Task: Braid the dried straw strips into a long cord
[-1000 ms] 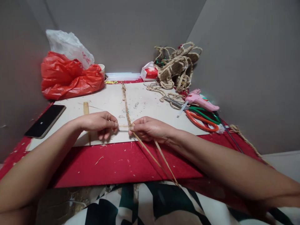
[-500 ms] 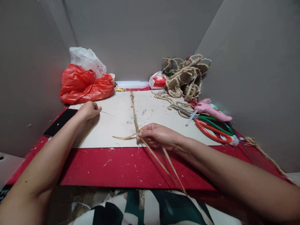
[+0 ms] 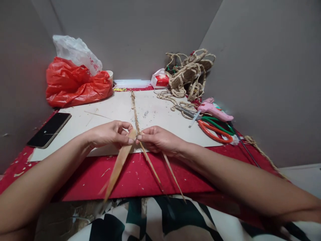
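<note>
A thin braided straw cord (image 3: 135, 113) runs from the back of the white board (image 3: 105, 107) toward me. My right hand (image 3: 160, 140) pinches its near end, where loose strands come out; two narrow straw strands (image 3: 151, 164) trail from there toward my lap. Close beside it, my left hand (image 3: 116, 135) is closed on a wide, flat straw strip (image 3: 119, 164) that hangs down over the table's front edge. The fingertips of both hands almost meet at the braid's end. Whether the wide strip touches the braid is hidden by the fingers.
At the back left stand a red plastic bag (image 3: 77, 83), a white bag (image 3: 75, 50) and a cup. A phone (image 3: 50, 129) lies left. On the right are straw rope coils (image 3: 188, 77), a tissue pack (image 3: 160, 79), a pink glue gun (image 3: 213, 108) and scissors with orange and green handles (image 3: 213, 132).
My left hand has come from the board's left side to the braid's end and now holds a wide strip. My right hand still pinches the braid. The camera view has shifted slightly.
</note>
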A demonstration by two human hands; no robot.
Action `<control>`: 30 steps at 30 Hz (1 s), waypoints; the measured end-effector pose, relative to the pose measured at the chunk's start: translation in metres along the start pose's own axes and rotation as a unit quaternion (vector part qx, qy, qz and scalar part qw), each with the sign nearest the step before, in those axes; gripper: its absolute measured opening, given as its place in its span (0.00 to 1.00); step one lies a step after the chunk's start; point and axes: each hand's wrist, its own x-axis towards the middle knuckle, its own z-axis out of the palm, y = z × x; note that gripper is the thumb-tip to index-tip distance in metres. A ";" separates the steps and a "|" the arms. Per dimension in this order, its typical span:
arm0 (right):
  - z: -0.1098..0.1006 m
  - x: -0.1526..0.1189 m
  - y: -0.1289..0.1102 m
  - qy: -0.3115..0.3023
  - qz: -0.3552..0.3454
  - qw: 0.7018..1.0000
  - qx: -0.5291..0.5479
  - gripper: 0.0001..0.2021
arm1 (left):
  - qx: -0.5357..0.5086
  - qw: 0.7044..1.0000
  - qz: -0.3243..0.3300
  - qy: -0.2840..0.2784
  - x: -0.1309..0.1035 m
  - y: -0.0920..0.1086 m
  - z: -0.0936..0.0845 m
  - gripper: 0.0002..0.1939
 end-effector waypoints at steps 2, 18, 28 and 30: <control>-0.001 0.000 0.001 0.000 -0.004 1.000 -0.006 0.11 | -0.005 1.000 -0.002 -0.011 0.004 -0.005 0.001 0.11; 0.004 0.000 0.005 0.054 -0.027 0.996 -0.066 0.19 | -0.014 1.000 -0.012 0.013 0.010 -0.009 -0.001 0.07; 0.006 0.000 0.006 0.068 -0.043 0.994 -0.077 0.20 | 0.048 0.997 -0.005 0.052 0.013 -0.013 0.004 0.06; 0.007 0.001 0.005 0.081 -0.036 0.994 -0.069 0.20 | 0.048 0.997 -0.017 0.059 0.013 -0.014 0.004 0.07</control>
